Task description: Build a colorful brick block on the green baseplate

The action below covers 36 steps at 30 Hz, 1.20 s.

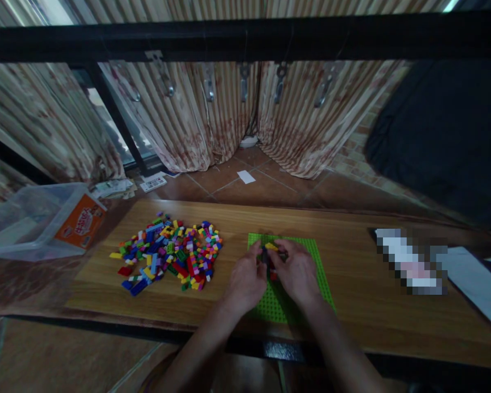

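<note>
Pinching narrowly, the left hand (249, 277) and the right hand (300, 268) come together around a small cluster of bricks (271, 247), in which yellow, red and a dark colour are visible. The fingers cover most of it, so I cannot tell which brick each hand holds, nor whether the bricks are already joined. For such work, I think it is good that one hand keeps the lower part steady, while the other lines up the studs before it presses. The pressure should go straight and evenly, with the thumb opposite to the finger; a slanted push could leave one corner raised, or make a brick slip out.

The cluster is over the upper half of the green baseplate (276, 311), but whether it touches the studs there I cannot see. The plate lies flat on the wooden table (360, 311), which should give a firm support for pressing.

To the left of the plate, well apart from the fingers, is the loose brick pile (172, 251), of many colours. Farther left is a clear plastic box (33, 213). At the right side lies a white sheet (477, 284).
</note>
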### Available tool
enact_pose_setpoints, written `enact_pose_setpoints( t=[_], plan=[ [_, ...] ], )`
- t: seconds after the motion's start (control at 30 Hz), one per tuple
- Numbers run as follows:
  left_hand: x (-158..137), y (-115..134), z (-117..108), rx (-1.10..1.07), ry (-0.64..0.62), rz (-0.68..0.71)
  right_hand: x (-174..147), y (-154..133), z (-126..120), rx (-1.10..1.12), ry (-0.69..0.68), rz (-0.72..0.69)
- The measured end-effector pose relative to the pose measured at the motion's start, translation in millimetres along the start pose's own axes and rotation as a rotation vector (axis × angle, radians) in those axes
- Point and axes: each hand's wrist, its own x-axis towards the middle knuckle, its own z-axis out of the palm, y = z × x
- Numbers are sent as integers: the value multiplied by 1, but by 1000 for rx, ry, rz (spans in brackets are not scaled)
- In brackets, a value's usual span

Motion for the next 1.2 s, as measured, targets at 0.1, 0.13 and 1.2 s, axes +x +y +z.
enact_pose_setpoints(
  t=[0.1, 0.13, 1.2],
  plan=[
    [1, 2, 0, -16, -4, -3, -3, -3, 4, -47, -16, -41],
    [1, 2, 0, -20, -4, -6, -4, -4, 5, -53, -28, -55],
    [-3, 5, -11, -69, -100, -74, 13, 30, -3, -99, -281, -271]
  ],
)
